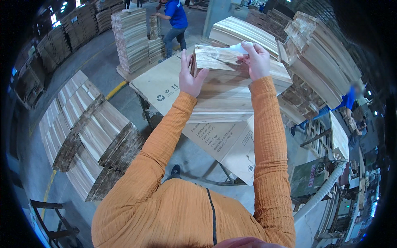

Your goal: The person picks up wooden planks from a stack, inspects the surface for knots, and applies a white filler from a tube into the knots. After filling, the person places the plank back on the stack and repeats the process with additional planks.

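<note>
The right grip point(258, 62) is closed around a small white bottle point(237, 48), which juts out to the left of the fingers, over the upper face of a thick wooden board point(225, 63). The left grip point(192, 79) is spread wide at the board's left end, its thumb by the near edge and its fingers pointing up along the end. The board lies between the two grips and runs on past the right one. Below both, nearer the body, a stack of pale boards point(225, 101) sits on a cardboard-covered tabletop point(159, 84). Well left of the left grip stands a low pile of planks point(84, 124); beyond that grip are a tall plank stack point(131, 41) and a co-worker in a blue shirt point(177, 15). Right of the right grip rises another lumber stack point(320, 60).
</note>
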`<action>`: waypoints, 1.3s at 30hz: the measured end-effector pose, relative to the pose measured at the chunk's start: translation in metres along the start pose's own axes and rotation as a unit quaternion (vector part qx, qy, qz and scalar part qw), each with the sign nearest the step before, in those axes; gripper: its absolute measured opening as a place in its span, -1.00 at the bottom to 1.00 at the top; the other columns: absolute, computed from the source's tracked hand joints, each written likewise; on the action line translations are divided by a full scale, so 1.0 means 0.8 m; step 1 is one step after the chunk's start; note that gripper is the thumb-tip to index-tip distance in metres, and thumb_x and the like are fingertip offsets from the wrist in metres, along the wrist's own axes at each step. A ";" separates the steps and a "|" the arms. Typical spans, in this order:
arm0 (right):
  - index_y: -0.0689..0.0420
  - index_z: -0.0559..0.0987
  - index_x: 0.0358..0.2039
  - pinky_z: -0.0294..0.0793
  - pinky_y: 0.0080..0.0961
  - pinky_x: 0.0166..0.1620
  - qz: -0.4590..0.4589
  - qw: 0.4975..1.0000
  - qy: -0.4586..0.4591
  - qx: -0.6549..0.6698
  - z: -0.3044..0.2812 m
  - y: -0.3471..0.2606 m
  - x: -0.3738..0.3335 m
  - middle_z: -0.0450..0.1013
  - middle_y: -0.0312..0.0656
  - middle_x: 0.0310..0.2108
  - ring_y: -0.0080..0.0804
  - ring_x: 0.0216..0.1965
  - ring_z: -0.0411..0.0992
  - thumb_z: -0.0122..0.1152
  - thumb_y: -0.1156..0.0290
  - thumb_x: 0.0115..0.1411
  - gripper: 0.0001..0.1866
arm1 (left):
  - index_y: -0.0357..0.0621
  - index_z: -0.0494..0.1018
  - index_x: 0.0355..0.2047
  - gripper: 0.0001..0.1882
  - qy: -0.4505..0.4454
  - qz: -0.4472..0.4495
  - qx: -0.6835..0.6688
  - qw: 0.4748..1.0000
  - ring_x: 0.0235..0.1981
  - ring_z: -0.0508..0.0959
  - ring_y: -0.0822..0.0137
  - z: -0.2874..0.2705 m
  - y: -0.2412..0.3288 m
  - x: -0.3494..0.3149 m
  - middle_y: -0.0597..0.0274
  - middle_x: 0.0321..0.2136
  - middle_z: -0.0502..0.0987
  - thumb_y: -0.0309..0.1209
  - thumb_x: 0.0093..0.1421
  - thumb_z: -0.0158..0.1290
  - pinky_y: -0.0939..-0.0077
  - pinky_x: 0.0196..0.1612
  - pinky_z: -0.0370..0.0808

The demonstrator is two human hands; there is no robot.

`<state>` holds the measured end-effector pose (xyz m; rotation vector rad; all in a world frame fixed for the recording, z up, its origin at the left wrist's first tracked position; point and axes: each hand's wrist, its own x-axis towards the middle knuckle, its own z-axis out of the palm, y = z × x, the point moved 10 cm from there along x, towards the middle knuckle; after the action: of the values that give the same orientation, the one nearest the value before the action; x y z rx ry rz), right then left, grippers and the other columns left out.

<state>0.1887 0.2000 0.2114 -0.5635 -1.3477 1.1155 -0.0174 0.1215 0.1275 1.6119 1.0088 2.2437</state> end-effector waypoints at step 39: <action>0.25 0.55 -0.47 0.44 -0.70 -0.46 -0.023 0.996 -0.013 -0.084 0.018 -0.007 -0.010 0.47 -0.26 -0.54 -0.67 -0.60 0.36 0.27 0.33 0.07 -0.78 | -0.40 -0.12 0.24 0.00 -0.001 0.005 0.015 1.000 0.01 0.42 0.10 -0.002 0.010 0.000 -0.10 -0.03 0.39 -0.11 -0.01 0.19 0.36 0.07 0.31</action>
<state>0.1784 0.1866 0.2152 -0.6378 -1.4789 0.9804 -0.0172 0.1151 0.1323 1.6353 1.0408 2.2430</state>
